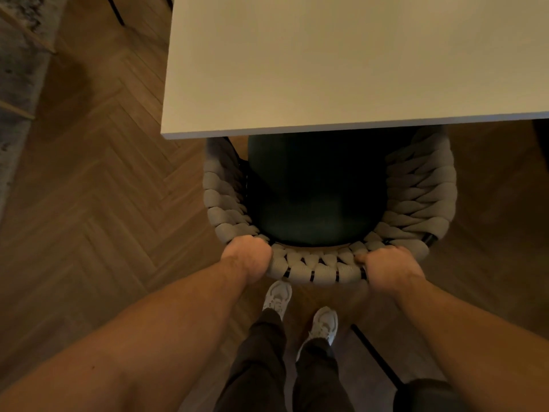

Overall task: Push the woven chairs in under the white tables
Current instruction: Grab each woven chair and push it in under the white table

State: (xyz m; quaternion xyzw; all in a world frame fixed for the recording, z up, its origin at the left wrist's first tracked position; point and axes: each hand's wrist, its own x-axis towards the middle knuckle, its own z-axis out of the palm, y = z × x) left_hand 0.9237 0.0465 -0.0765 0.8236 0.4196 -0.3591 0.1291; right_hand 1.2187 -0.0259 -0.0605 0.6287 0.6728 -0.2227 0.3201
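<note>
One woven chair (421,188) is in view, with one white tabletop (326,60) and two hands. The chair stands partly under the near edge of the tabletop: the front of its dark seat cushion (315,197) and the front ends of both woven arms pass beneath the white edge, while the curved back and most of the seat lie outside, toward the person.

The left hand (248,257) grips the top rail of the back at its left bend, fingers curled over the rim and out of sight. The right hand (389,269) grips the same rail at the right bend, its thumb lying along the weave and its fingers wrapped behind.

Two pale shoes show below the rail, the left shoe (277,295) just ahead of the right shoe (325,322), on a herringbone wooden floor (104,188).

The tabletop is cut off at the top and right edges of the view, and its legs are hidden. At lower right a thin black leg (377,355) and a dark rounded shape (424,394) are too dim to identify. A rug (17,69) is cut off at the left.
</note>
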